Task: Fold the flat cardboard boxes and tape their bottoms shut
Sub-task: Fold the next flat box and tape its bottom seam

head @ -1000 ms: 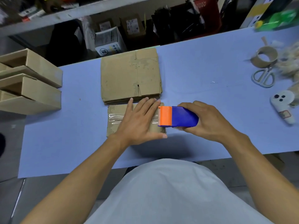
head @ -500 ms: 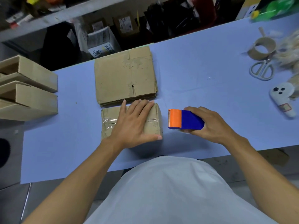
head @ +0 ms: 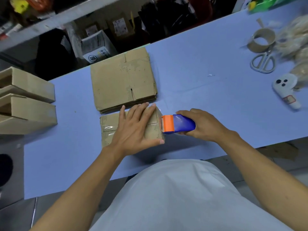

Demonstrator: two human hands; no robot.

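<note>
A small folded cardboard box (head: pixel 109 129) stands bottom-up on the blue table (head: pixel 200 67), with clear tape across its flaps. My left hand (head: pixel 135 129) presses flat on top of it, fingers straight. My right hand (head: pixel 203 125) grips a blue and orange tape dispenser (head: pixel 176 125), whose orange end touches the box's right edge. Just behind lies a stack of flat cardboard boxes (head: pixel 123 80).
Folded boxes (head: pixel 26 100) are stacked at the table's left end. A tape roll (head: pixel 261 40), scissors (head: pixel 263 61), a white toy (head: pixel 285 90) and pale fibre stuffing (head: pixel 296 40) lie at the right. Shelves with cartons stand behind the table.
The dispenser pulled off the box to the right, then came back against the box's right edge. My left hand has stayed pressed on the box.
</note>
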